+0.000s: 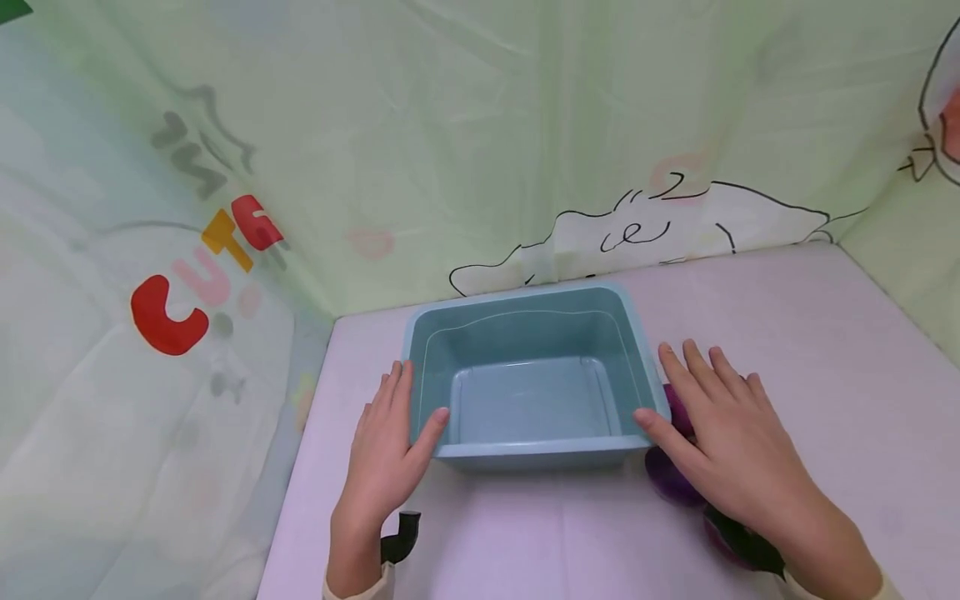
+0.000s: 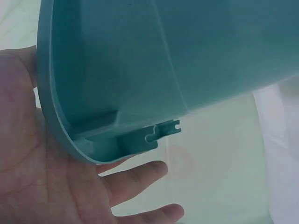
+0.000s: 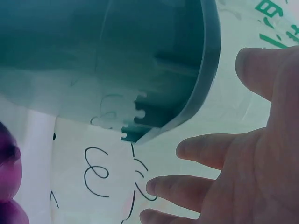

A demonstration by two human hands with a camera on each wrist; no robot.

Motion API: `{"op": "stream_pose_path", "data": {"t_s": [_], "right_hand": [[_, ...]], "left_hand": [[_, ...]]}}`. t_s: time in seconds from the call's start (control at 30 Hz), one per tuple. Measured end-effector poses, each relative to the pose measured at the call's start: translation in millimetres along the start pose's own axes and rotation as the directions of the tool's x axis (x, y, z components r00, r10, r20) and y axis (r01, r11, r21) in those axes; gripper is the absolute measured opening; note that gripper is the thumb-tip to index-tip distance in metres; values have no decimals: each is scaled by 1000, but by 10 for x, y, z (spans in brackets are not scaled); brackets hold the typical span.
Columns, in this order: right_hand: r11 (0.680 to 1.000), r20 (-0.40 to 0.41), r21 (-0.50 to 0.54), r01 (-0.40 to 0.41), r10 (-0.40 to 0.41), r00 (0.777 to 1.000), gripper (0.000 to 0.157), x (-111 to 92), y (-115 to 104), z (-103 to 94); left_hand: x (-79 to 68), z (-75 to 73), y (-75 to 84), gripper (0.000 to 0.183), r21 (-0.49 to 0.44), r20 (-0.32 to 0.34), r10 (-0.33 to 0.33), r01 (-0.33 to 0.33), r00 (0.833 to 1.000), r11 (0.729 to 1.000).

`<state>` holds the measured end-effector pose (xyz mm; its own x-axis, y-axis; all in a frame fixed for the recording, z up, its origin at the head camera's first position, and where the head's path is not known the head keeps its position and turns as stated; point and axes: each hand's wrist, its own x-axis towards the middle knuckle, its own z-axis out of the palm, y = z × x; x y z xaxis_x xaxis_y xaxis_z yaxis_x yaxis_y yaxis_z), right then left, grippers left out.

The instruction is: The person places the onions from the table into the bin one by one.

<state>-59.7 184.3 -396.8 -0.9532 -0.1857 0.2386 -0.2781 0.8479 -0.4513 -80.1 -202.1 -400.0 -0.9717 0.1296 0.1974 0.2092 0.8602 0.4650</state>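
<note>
A light-blue plastic bin point(image 1: 528, 448) sits on the table, its bare inside floor facing up. My left hand point(image 1: 384, 457) lies along its left side, fingers extended and thumb over the rim. In the left wrist view, the bin's rim point(image 2: 45, 88) lies against the palm while the fingers reach straight past it. Beside the right side my right hand point(image 1: 738, 437) has its fingers spread, the thumb at the near right corner. A gap shows between that hand and the bin point(image 3: 93, 42) in the right wrist view. Glossy purple rounded things point(image 1: 667, 477) are partly hidden under the right hand.
A pale lilac cloth covers the table point(image 1: 517, 542). Behind it and at the left hang light-green curtains point(image 1: 420, 150) with printed letters and drawings. The bin's far edge is close to the back curtain. Dark wrist gear point(image 1: 401, 537) shows by the left wrist.
</note>
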Motion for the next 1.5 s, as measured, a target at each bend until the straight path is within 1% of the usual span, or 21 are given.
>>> {"op": "stream_pose_path", "data": {"t_s": [0.13,0.3,0.4,0.5,0.6,0.67,0.77,0.83,0.97,1.03,1.23,1.5], "right_hand": [[1000,3,5,-19,19,1000,84,-42,47,-3],[999,0,-2,-41,41,999,85,-87,100,-16],[999,0,-2,-54,54,999,85,-108,122,-18],[998,2,-4,-65,65,998,84,-118,135,-19],[997,1,0,-74,74,997,84,-128,154,-17],[997,1,5,-81,81,997,83,-140,175,-18],[995,4,10,-99,99,995,83,-167,227,-21],[992,14,7,-122,122,992,83,-187,274,-19],[983,42,-13,-181,181,983,86,-231,381,-3],[980,48,-23,-200,201,978,86,-256,436,10],[974,59,-41,-224,226,972,85,-286,616,24],[957,103,-31,-287,288,952,85,-241,856,38]], "left_hand": [[-28,8,-29,90,-19,11,-31,31,999,999],[-44,14,-55,93,-37,27,-66,67,997,997],[-58,32,-79,94,-76,32,-104,106,994,991],[-76,55,-108,96,-162,52,-154,161,987,974],[-96,82,-146,97,-256,74,-195,208,978,944],[-113,92,-171,97,-291,81,-220,234,972,928],[-140,93,-207,95,-304,78,-244,256,967,918],[-152,92,-224,90,-309,72,-242,252,968,917],[-157,99,-244,74,-328,59,-208,216,976,920],[-157,105,-251,70,-335,52,-192,198,980,921],[-168,113,-277,71,-335,45,-179,183,983,924],[-160,122,-296,72,-332,50,-162,169,986,928]]}}
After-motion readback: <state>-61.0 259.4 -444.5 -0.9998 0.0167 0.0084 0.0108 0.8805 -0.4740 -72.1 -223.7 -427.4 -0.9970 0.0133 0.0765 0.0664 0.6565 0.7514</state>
